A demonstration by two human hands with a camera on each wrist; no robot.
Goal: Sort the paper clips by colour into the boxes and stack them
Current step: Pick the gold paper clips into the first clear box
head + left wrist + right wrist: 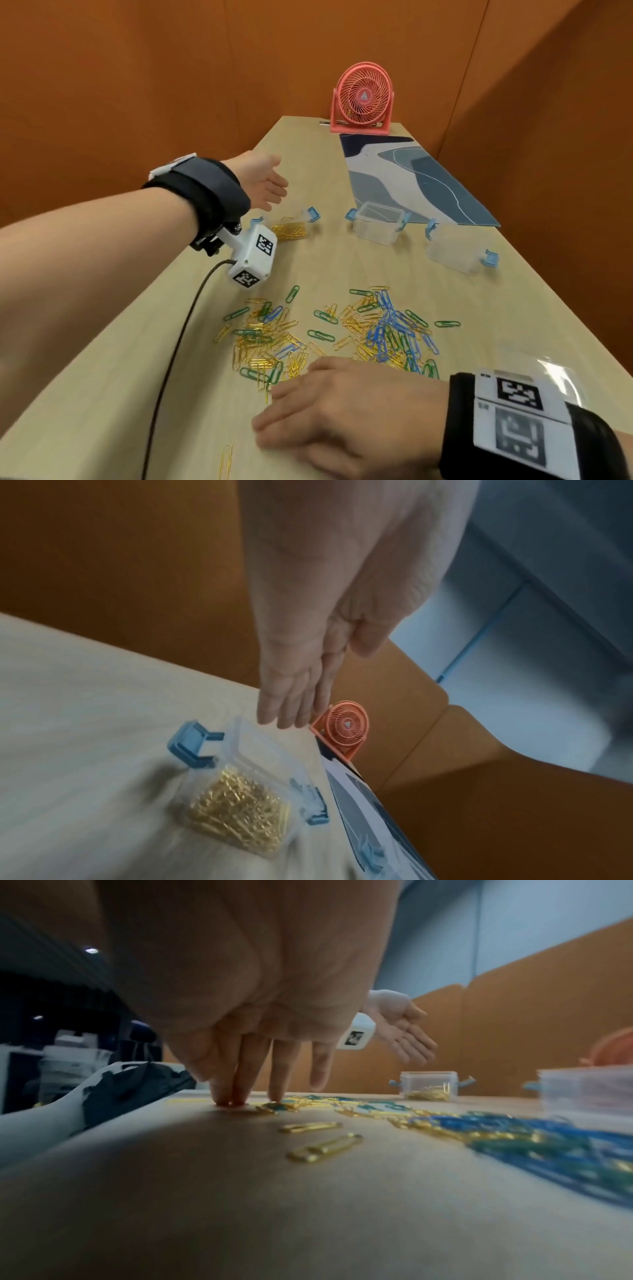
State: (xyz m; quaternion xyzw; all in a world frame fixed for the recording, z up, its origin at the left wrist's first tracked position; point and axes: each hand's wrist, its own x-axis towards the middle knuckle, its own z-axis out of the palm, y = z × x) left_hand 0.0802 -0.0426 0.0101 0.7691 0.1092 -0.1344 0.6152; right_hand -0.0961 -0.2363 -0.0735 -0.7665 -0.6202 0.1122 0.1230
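A mixed heap of gold, green and blue paper clips [342, 332] lies on the wooden table [513, 308]. My right hand [325, 407] lies flat at the heap's near edge, straight fingertips [226, 1096] pressing the table beside gold clips [322, 1146]. My left hand [267, 185] hovers open, palm up and empty, above a clear box with blue latches that holds gold clips [291, 228], also seen in the left wrist view [240, 804]. Two more clear boxes stand to the right: one upright and empty [376, 222], one [455, 251] further right.
A pink desk fan [363, 99] stands at the table's far end, behind a blue and white patterned mat [411, 178]. Orange partition walls close in both sides. A single gold clip [226, 459] lies near the front edge. A clear plastic bag [548, 373] lies at the right.
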